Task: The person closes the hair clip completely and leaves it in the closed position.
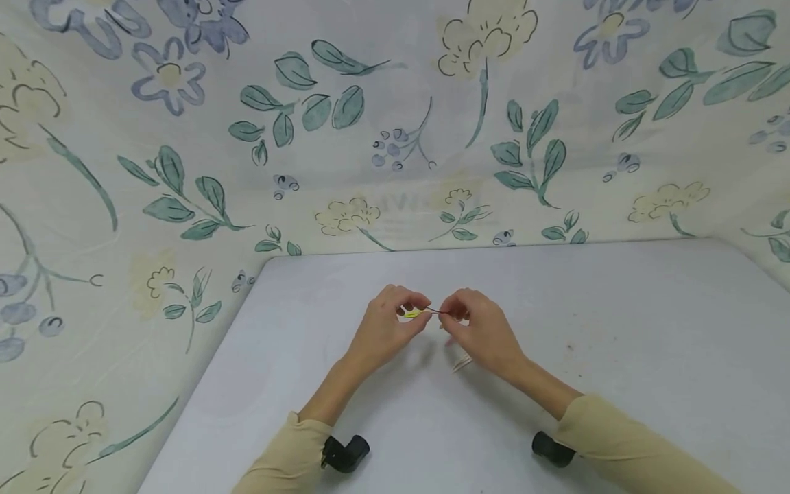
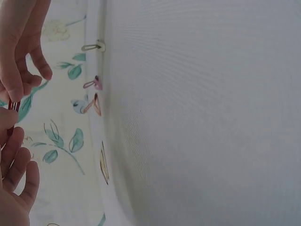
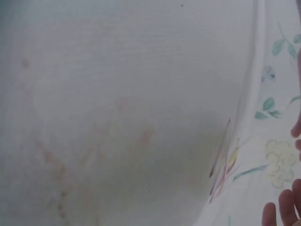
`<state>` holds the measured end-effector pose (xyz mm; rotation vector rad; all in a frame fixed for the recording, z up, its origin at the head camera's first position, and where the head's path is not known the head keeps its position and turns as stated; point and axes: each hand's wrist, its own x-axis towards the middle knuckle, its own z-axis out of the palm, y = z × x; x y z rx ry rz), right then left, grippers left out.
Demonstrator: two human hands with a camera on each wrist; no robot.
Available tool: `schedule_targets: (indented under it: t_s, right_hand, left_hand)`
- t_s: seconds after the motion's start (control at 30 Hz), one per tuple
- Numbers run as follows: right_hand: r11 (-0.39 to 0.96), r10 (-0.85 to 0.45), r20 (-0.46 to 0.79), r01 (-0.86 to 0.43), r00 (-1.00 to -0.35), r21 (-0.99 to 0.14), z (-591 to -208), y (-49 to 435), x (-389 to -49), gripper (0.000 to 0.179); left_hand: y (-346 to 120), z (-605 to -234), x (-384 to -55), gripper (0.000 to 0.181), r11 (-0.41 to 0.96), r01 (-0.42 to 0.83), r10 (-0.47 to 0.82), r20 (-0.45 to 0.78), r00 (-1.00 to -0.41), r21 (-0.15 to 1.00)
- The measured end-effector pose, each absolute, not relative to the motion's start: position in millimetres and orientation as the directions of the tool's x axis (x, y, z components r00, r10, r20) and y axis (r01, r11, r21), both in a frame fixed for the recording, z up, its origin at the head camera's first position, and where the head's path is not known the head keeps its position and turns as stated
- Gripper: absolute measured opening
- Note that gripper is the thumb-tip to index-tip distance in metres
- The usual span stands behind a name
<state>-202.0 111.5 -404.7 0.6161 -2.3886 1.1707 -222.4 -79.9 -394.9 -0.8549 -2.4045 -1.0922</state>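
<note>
Both hands meet over the white table [image 1: 296, 384], fingertips almost touching. The left hand [image 1: 384, 326] pinches one end of a thin dark red, wire-like piece [image 1: 435, 311], and the right hand [image 1: 486, 331] pinches its other end. Close up in the left wrist view, this piece [image 2: 15, 106] has pale lines along it; fingers hide most of it. Below the hands lie slim looped pieces: a yellow one [image 2: 104, 165], an orange one [image 2: 96, 104], a pink one [image 2: 97, 84] and a whitish one [image 2: 99, 45]. Their exact kind cannot be told.
Floral cloth [image 1: 395, 137] rises behind the table's far edge and along its left side. A black device [image 1: 347, 453] sits at the left wrist, another [image 1: 552, 449] at the right. A few tiny specks [image 1: 570, 347] dot the table on the right.
</note>
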Motion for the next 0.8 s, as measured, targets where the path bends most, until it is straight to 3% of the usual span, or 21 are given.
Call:
schedule_targets:
  t_s: [0.4, 0.8]
  right_hand:
    - [0.548, -0.123, 0.597, -0.556, -0.793, -0.625, -400.0, 119.7, -206.3, 0.015]
    - [0.463, -0.017, 0.617, -0.553, -0.787, -0.693, -393.0, 121.3, -209.0, 0.015]
  left_hand:
    - [-59.0, -398.6, -224.2, 0.012, 0.416, 0.680, 0.209, 0.664, -0.718, 0.604]
    - [-35.4, -399.5, -223.8, 0.009, 0.350, 0.680, 0.004, 0.724, -0.689, 0.645]
